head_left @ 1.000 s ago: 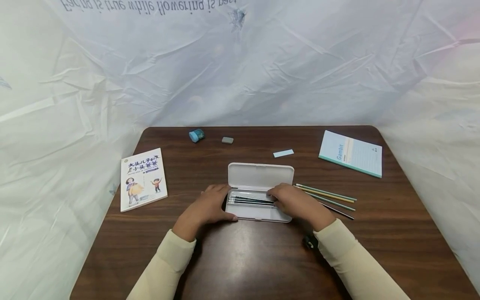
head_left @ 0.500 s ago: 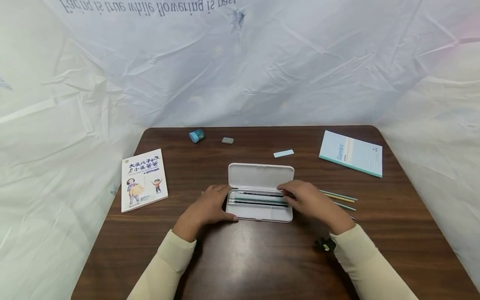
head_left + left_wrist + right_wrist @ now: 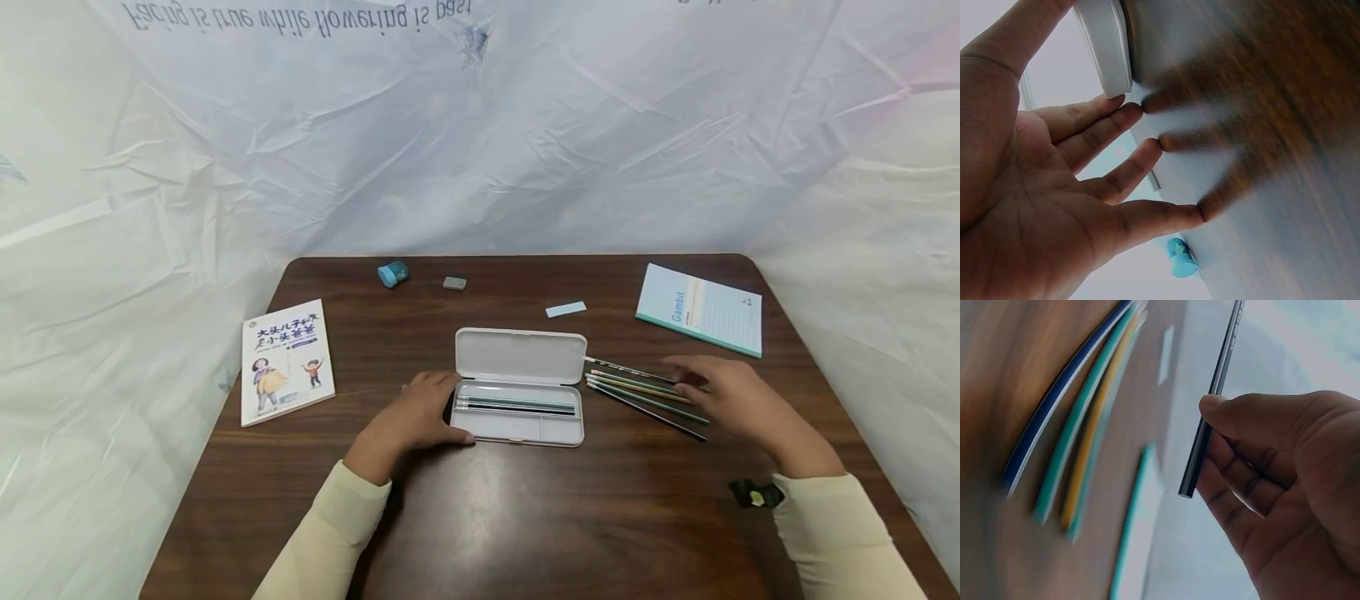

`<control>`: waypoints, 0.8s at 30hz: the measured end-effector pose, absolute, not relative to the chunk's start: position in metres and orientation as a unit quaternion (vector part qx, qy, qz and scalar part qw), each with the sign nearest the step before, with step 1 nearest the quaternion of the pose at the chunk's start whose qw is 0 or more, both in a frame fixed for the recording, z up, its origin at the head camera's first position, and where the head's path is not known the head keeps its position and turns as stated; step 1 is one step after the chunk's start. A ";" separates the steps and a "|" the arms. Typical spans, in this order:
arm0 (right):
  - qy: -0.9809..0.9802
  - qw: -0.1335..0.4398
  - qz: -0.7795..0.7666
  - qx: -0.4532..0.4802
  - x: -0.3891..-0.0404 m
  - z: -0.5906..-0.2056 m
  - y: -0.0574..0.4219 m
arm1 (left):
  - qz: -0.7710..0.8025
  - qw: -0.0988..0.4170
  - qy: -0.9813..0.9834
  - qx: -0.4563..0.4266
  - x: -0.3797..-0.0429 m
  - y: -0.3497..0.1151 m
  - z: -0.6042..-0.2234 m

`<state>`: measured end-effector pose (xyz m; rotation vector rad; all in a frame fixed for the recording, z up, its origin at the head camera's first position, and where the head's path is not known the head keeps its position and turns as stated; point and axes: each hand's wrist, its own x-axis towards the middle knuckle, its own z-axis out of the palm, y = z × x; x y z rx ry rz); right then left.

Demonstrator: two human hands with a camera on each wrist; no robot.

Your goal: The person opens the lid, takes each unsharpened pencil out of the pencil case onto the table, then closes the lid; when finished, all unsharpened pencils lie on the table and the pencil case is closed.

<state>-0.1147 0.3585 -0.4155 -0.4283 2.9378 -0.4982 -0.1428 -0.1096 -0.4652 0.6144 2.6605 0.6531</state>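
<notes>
Pencil case [image 3: 517, 392], white and hinged open, lies at the centre of the dark wooden worktop [image 3: 525, 517], its lid laid flat on the far side and its tray holding a few dark pencils [image 3: 516, 406] set lengthwise. Left hand [image 3: 416, 410] rests with straight, spread fingers at the left end of the case; the left wrist view shows the fingertips [image 3: 1147, 103] pressing the worktop and the thumb lying against the case's white edge [image 3: 1107, 47]. Right hand [image 3: 738, 400] is well to the right of the case, above the far ends of the loose pencils [image 3: 645, 396], which lie fanned on the worktop just beside the tray. In the right wrist view this hand [image 3: 1279, 481] pinches a single dark pencil [image 3: 1210, 406] between thumb and fingers, lifted clear of the blue, green and yellow pencils [image 3: 1079, 425] lying below. Farther off on the worktop lie an illustrated book [image 3: 287, 360] at the left edge, a blue sharpener [image 3: 393, 272] and a grey eraser [image 3: 453, 283] near the far edge, a small pale-blue slip [image 3: 566, 309], and a light-blue notebook [image 3: 701, 309] at the far right. Crumpled white sheeting [image 3: 480, 125] forms the backdrop.
</notes>
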 end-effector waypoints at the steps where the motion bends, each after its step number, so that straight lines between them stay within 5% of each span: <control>1: 0.975 0.069 -0.162 -0.139 -0.117 -0.419 0.365 | 0.229 0.170 0.934 0.215 -0.143 -0.110 -0.465; 24: 0.971 0.128 -0.150 -0.132 -0.152 -0.457 0.388 | 0.223 0.183 0.935 0.207 -0.141 -0.107 -0.461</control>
